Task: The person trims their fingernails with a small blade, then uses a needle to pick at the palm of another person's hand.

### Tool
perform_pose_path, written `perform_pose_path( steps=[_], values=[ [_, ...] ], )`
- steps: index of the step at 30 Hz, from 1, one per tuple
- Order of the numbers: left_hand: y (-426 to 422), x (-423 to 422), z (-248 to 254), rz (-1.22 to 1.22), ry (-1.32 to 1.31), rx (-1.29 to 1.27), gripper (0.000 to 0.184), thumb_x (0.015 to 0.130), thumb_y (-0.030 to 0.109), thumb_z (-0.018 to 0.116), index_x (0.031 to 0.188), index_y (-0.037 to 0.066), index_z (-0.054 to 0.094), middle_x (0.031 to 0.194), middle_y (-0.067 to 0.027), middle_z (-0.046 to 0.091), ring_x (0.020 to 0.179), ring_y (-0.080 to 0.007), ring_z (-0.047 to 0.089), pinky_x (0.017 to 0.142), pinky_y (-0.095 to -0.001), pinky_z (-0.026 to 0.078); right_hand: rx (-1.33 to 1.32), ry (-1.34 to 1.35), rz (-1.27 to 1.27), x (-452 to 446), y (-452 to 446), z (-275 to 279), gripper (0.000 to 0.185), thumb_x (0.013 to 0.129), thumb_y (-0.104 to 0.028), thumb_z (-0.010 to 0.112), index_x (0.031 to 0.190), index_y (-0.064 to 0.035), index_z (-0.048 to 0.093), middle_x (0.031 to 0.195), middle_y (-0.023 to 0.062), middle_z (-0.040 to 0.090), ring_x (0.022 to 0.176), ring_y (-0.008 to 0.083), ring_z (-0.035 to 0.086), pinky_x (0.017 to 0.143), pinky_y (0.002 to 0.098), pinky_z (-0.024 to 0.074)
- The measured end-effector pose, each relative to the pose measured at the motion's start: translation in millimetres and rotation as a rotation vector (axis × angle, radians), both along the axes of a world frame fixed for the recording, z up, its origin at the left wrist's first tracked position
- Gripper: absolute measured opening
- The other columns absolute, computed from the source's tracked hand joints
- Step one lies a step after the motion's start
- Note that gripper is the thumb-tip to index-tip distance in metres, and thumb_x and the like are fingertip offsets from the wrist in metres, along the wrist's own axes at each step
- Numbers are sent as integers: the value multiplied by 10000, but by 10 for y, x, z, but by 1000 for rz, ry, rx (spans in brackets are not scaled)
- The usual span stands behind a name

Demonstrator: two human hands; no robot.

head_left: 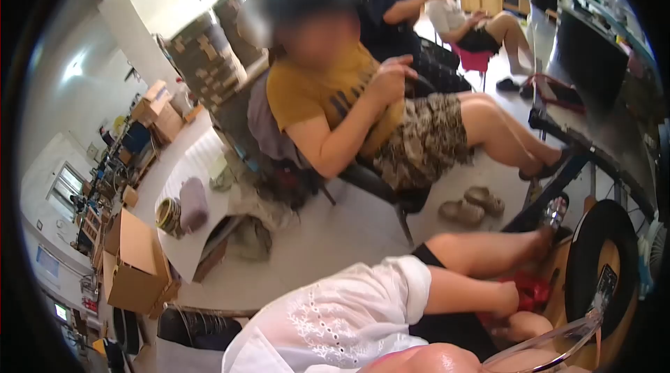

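Beyond the rolled cuff of a white embroidered sleeve [335, 317], my left hand [508, 297] is bent at the wrist and closed, its fingertips mostly hidden. Just below it is my right hand [530, 325], close to the left, with curled fingers and partly cut by a clear curved rim [569, 355]. Whatever they pinch between them is too small or covered to make out. Behind the hands lies something bright red [536, 295], its kind unclear. Black shorts [453, 334] are under my forearm.
A large black ring [593, 275] stands right of the hands by a wooden surface [556, 261]. A seated person in a yellow shirt [314, 101] is close by, with others behind. Brown clogs [471, 209], an open cardboard box [136, 261] and a white table [181, 254] are around.
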State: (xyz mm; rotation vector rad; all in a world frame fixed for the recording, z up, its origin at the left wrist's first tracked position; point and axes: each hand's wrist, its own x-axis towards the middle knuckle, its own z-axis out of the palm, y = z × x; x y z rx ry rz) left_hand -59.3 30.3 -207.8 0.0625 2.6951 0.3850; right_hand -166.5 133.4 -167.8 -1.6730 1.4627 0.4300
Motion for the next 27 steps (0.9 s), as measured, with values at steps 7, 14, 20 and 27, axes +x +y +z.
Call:
perform_pose_path(
  steps=[7, 14, 20, 27],
  values=[
    [-173, 51, 278, -153, -85, -6, 252, 738, 323, 736, 977, 248, 762, 1012, 0, 724, 966, -233, 668, 789, -479, 475, 149, 46, -141, 329, -234, 585, 510, 865, -506, 617, 1055, -39, 700, 991, 235, 681, 1017, 372, 635, 896, 445, 482],
    [-208, 63, 298, -108, -122, -1, 255, 776, 292, 700, 1016, 228, 759, 1000, -31, 724, 957, -254, 674, 822, -452, 472, 78, 42, -93, 399, -231, 771, 477, 891, -479, 591, 1115, -69, 682, 1065, 212, 671, 1018, 377, 628, 897, 430, 483],
    [-208, 136, 470, -65, -142, 18, 268, 698, 229, 734, 958, 171, 763, 951, -63, 727, 926, -256, 686, 805, -442, 492, 127, 131, -146, 443, -323, 872, 393, 894, -443, 592, 1086, -121, 710, 1035, 179, 687, 981, 358, 641, 872, 414, 484],
    [-357, 49, 533, 238, 45, 38, 219, 732, 150, 699, 942, 150, 762, 920, -74, 730, 942, -245, 697, 821, -385, 532, -349, 106, -117, 402, -254, 776, 284, 859, -314, 639, 979, -68, 712, 969, 211, 674, 912, 379, 644, 824, 471, 508]
  ],
)
